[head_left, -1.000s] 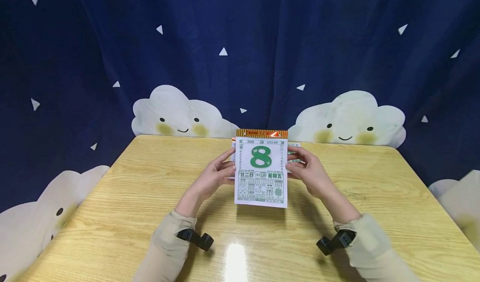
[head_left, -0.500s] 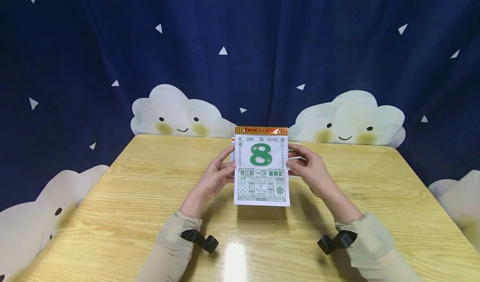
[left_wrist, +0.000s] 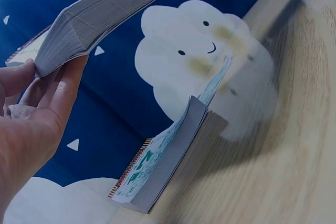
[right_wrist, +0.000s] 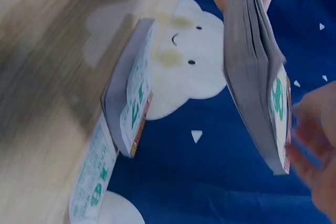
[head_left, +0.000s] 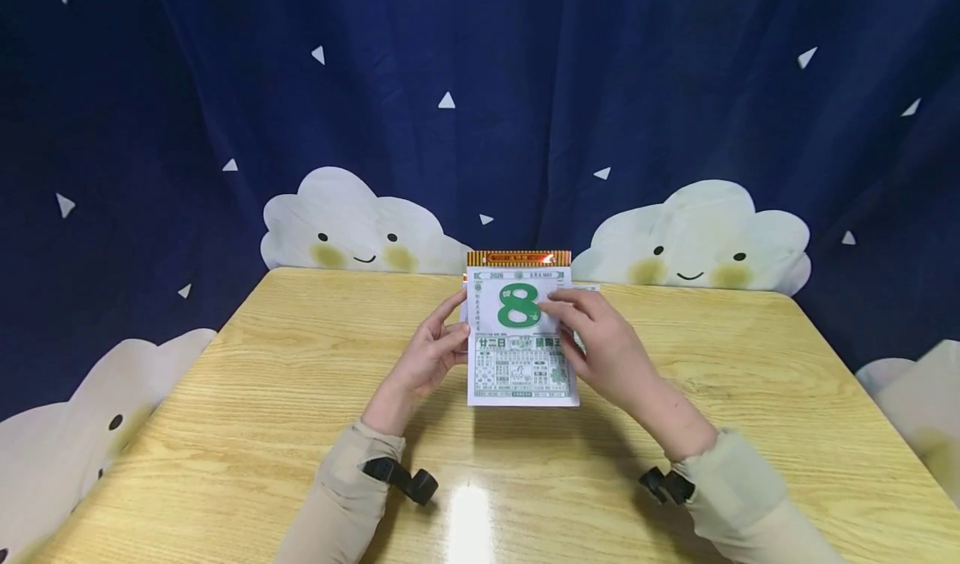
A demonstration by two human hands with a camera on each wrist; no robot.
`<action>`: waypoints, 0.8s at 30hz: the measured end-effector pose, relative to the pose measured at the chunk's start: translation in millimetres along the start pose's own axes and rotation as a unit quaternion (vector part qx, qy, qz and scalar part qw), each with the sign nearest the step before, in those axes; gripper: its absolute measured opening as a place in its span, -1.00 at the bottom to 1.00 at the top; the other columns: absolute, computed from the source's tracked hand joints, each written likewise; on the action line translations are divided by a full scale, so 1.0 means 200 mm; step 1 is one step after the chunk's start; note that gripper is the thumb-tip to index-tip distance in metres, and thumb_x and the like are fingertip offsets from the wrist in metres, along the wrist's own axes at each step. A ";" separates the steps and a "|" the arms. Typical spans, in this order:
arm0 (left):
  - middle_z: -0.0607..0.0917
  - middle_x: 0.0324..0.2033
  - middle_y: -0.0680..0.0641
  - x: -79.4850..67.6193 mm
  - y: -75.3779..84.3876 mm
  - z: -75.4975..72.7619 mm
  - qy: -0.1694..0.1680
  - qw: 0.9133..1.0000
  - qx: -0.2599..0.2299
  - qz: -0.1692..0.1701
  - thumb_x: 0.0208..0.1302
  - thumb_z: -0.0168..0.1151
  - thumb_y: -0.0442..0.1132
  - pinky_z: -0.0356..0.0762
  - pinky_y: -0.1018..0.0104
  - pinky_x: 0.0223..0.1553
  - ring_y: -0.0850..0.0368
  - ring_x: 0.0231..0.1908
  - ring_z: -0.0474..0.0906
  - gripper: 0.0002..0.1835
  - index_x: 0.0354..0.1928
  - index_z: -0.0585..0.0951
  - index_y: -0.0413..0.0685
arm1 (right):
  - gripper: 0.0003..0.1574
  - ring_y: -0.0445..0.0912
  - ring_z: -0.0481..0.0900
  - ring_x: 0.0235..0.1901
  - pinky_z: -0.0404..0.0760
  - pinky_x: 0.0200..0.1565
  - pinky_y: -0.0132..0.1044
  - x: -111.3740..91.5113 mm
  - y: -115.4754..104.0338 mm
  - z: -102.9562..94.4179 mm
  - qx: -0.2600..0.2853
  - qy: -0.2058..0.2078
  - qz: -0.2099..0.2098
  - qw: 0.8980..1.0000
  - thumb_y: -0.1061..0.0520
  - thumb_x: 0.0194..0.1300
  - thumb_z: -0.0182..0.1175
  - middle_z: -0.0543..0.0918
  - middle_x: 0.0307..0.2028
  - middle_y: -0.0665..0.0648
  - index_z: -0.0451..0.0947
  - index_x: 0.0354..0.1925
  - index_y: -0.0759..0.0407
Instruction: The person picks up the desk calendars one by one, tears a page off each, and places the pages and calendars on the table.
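A thick tear-off calendar (head_left: pixel 517 372) with a large green 8 on its top page is held up above the table, its red and gold strip uppermost. My left hand (head_left: pixel 427 356) grips its left edge, thumb in front and fingers behind, as the left wrist view also shows. Over the front page, my right hand (head_left: pixel 611 347) has its slightly bent fingers near the 8 and covers part of the right edge. Whether those fingertips touch the paper cannot be told. Behind it, mostly hidden in the head view, a second thick calendar (left_wrist: pixel 163 156) lies on the table.
Beside the second calendar lies a printed sheet or thin pad (right_wrist: pixel 92 177) with green numerals. The wooden table (head_left: pixel 300 431) reaches back to a dark blue curtain (head_left: pixel 420 147) with white smiling clouds. A black camera (head_left: pixel 405 481) sits on the left wrist.
My right hand has let go of the calendar's right edge and moved left across its front page. The left hand keeps its grip, and the calendar has risen slightly.
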State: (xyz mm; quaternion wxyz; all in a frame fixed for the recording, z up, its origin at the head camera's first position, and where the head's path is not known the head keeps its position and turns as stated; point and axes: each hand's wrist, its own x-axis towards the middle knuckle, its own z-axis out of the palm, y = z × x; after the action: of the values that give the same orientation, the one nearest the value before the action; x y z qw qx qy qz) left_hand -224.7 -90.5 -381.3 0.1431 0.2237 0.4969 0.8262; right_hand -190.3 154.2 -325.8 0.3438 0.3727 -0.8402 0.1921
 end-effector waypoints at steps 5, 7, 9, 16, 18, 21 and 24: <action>0.71 -0.31 0.03 0.00 0.00 0.00 -0.002 1.000 -0.002 0.004 0.32 -0.23 -0.52 0.60 0.31 -0.30 0.16 -0.34 0.65 -0.37 0.40 -0.07 -0.14 | -0.66 -0.08 0.56 -0.21 0.56 -0.15 -0.27 -0.01 -0.05 0.03 0.085 -0.040 -0.114 0.989 0.38 -0.07 0.28 0.61 -0.24 0.06 0.61 -0.24 0.17; 0.72 -0.32 0.03 0.00 0.00 0.00 0.000 1.000 -0.002 0.004 0.32 -0.24 -0.52 0.60 0.31 -0.31 0.16 -0.34 0.65 -0.37 0.40 -0.07 -0.14 | -0.73 -0.12 0.55 -0.23 0.54 -0.15 -0.29 -0.02 -0.06 0.03 0.103 -0.066 -0.134 0.983 0.27 -0.03 0.31 0.62 -0.26 0.02 0.62 -0.26 0.14; 0.71 -0.32 0.03 0.00 0.00 0.00 0.001 1.000 -0.001 0.003 0.32 -0.24 -0.52 0.60 0.31 -0.31 0.16 -0.34 0.65 -0.38 0.40 -0.06 -0.14 | -0.75 -0.14 0.54 -0.23 0.53 -0.12 -0.30 -0.03 -0.08 0.04 0.103 -0.090 -0.141 0.981 0.13 -0.01 0.35 0.62 -0.25 -0.01 0.63 -0.27 0.10; 0.71 -0.32 0.04 0.00 -0.01 0.00 0.000 1.000 -0.002 0.001 0.31 -0.24 -0.53 0.59 0.31 -0.31 0.16 -0.34 0.65 -0.37 0.39 -0.06 -0.14 | -0.63 -0.15 0.51 -0.19 0.50 -0.08 -0.24 -0.06 -0.09 0.06 0.061 -0.129 -0.147 0.979 -0.06 -0.09 0.39 0.59 -0.21 -0.02 0.62 -0.26 0.03; 0.71 -0.32 0.03 0.01 -0.01 -0.01 -0.001 1.000 -0.003 0.002 0.31 -0.23 -0.52 0.59 0.31 -0.31 0.16 -0.34 0.65 -0.38 0.39 -0.05 -0.14 | -0.65 -0.14 0.51 -0.21 0.51 -0.10 -0.24 -0.06 -0.09 0.06 0.057 -0.132 -0.148 0.978 -0.02 -0.09 0.40 0.59 -0.21 -0.02 0.62 -0.27 0.03; 0.71 -0.32 0.02 0.01 -0.01 -0.01 -0.001 1.000 -0.004 0.004 0.31 -0.22 -0.52 0.59 0.32 -0.33 0.17 -0.35 0.65 -0.38 0.39 -0.04 -0.14 | -0.71 -0.15 0.52 -0.24 0.52 -0.15 -0.25 -0.06 -0.10 0.06 0.051 -0.136 -0.143 0.979 0.05 -0.09 0.40 0.60 -0.22 -0.02 0.64 -0.31 0.03; 0.72 -0.32 0.01 0.00 -0.02 -0.02 0.002 1.000 -0.006 0.003 0.31 -0.22 -0.52 0.60 0.32 -0.33 0.16 -0.36 0.65 -0.38 0.39 -0.04 -0.14 | -0.79 -0.16 0.53 -0.25 0.52 -0.17 -0.27 -0.07 -0.11 0.06 0.043 -0.137 -0.132 0.981 0.10 -0.08 0.40 0.60 -0.25 -0.04 0.66 -0.36 0.04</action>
State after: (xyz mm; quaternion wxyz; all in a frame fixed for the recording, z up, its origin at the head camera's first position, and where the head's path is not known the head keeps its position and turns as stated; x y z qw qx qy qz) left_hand -226.9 -91.0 -385.1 0.1409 0.2226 0.4914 0.8301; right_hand -172.2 139.5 -342.7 0.2313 0.5172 -0.8140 0.1282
